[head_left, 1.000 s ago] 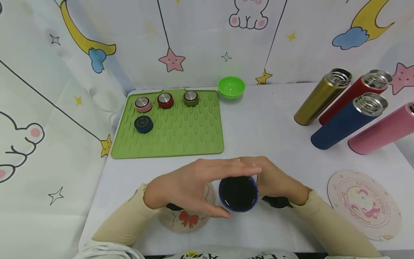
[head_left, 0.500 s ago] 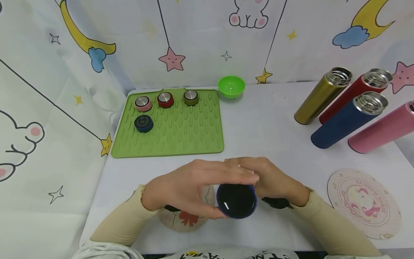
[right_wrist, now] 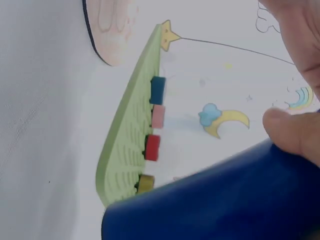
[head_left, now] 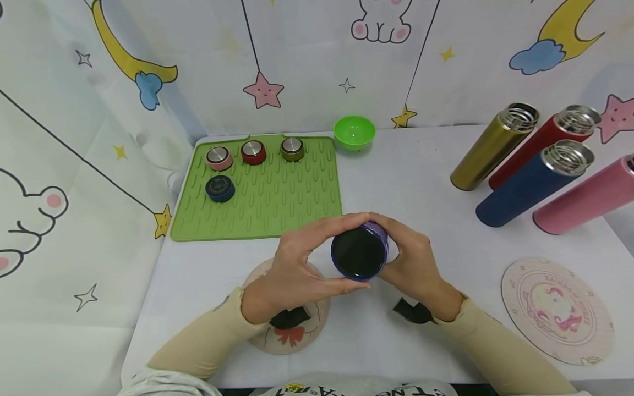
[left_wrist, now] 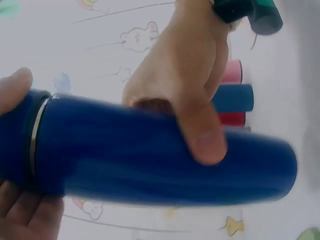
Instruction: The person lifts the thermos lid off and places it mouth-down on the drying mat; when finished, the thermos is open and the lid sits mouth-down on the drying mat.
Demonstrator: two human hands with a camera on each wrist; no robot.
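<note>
A blue thermos flask (head_left: 359,253) is held in both hands above the near middle of the table, its round black end facing the head camera. My left hand (head_left: 297,269) curves its fingers and thumb round that end. In the left wrist view a silver ring separates the blue cap (left_wrist: 12,140), which the left hand grips, from the flask's long body. My right hand (head_left: 413,261) holds the body farther along, thumb (left_wrist: 207,145) across it. Seen from the right wrist, the body (right_wrist: 215,205) points toward the lower left and its lower part is out of frame.
A green ridged mat (head_left: 277,214) bears pink (head_left: 219,158), red (head_left: 253,153), olive (head_left: 293,149) and dark blue (head_left: 220,188) lids. Several lidless flasks, such as a gold one (head_left: 487,154), stand at right. A green bowl (head_left: 354,133) and round mats (head_left: 557,313) are also on the table.
The flask and both hands have moved forward, away from the body. The left hand, which earlier lay partly over the right, now sits beside it at the flask's end.
</note>
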